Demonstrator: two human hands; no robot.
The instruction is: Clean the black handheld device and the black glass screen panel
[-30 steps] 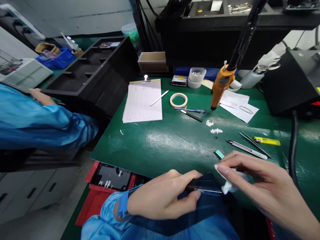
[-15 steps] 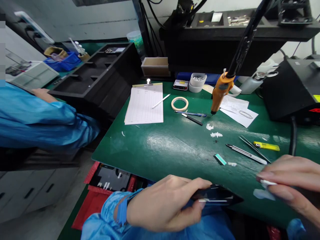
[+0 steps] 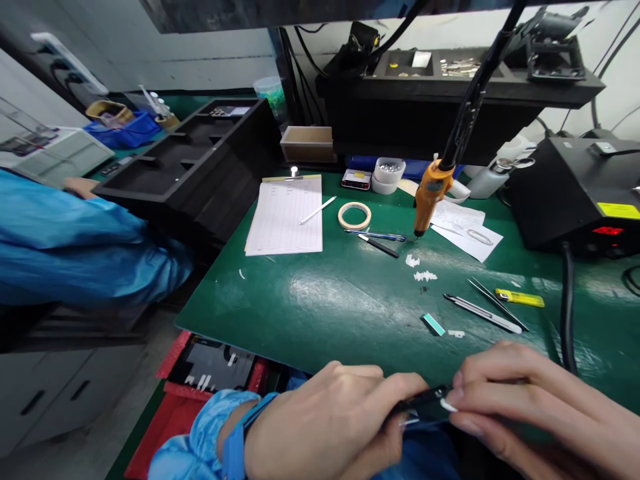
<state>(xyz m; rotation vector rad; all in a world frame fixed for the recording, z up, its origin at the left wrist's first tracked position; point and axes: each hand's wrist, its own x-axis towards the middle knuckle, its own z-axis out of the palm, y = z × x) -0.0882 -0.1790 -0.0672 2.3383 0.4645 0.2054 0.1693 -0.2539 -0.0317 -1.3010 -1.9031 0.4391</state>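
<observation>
My left hand point(image 3: 330, 420) is closed round a thin, glossy black panel point(image 3: 425, 408) at the table's front edge; its kind is not clear. My right hand point(image 3: 520, 400) pinches a small white piece point(image 3: 448, 405) between thumb and fingers, held against or just over the panel's right end. Fingers cover much of the panel. On the table beyond lie a teal-and-white block point(image 3: 433, 325), a white scrap point(image 3: 456, 333), a grey pen-like tool point(image 3: 483, 314), tweezers point(image 3: 498, 305) and a yellow cutter point(image 3: 520, 298).
An orange electric screwdriver point(image 3: 431, 193) hangs over the green table point(image 3: 300, 320). A clipboard point(image 3: 287, 217), tape roll point(image 3: 355, 215) and pens point(image 3: 377, 236) lie behind. At right stands a black box point(image 3: 575, 193) with a thick cable. A co-worker's blue sleeve point(image 3: 85, 233) is at left.
My right hand has moved left with the white piece, from over the table to the panel's right end. The view has shifted slightly; my left hand keeps its hold.
</observation>
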